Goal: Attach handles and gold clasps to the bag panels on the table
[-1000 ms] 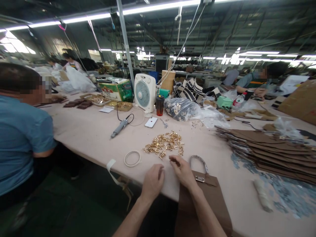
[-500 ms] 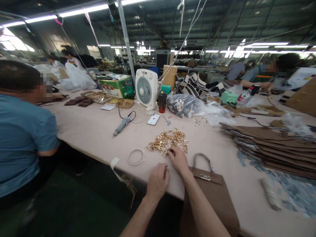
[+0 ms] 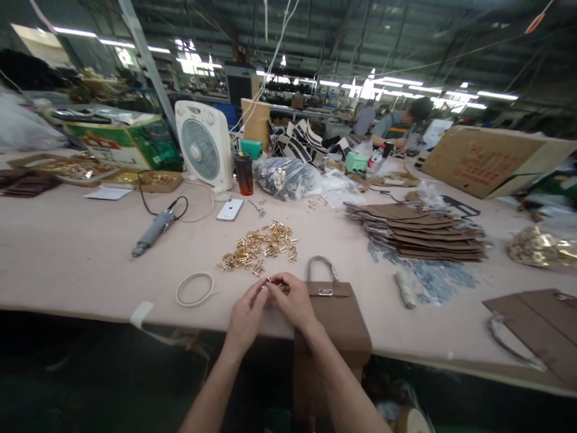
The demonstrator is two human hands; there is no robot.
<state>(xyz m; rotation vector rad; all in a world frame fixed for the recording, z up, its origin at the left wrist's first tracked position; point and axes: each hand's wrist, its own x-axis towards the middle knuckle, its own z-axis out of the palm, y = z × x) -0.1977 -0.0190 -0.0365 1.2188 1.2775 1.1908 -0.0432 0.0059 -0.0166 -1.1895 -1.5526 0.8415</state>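
Observation:
My left hand (image 3: 246, 313) and my right hand (image 3: 294, 299) meet at the near edge of the pink table (image 3: 81, 258), fingers pinched together on a small gold metal fitting (image 3: 269, 280). A pile of gold fittings (image 3: 256, 246) lies just beyond my hands. A brown bag with a wrapped handle and a metal clasp (image 3: 331, 307) lies right of my right hand, hanging over the table edge. A ring of white tape (image 3: 195, 289) sits left of my left hand.
An electric screwdriver (image 3: 155, 228), a white phone (image 3: 229, 208), a dark cup (image 3: 244, 174) and a white fan (image 3: 204, 145) stand farther back. Stacked brown bag panels (image 3: 419, 231) lie to the right, with a clear bag of hardware (image 3: 283, 177) behind. A person works at the far end.
The view swung right, so the person in blue left the frame. My right hand drew back from the pile of fittings and joined my left hand, both now pinching a fitting.

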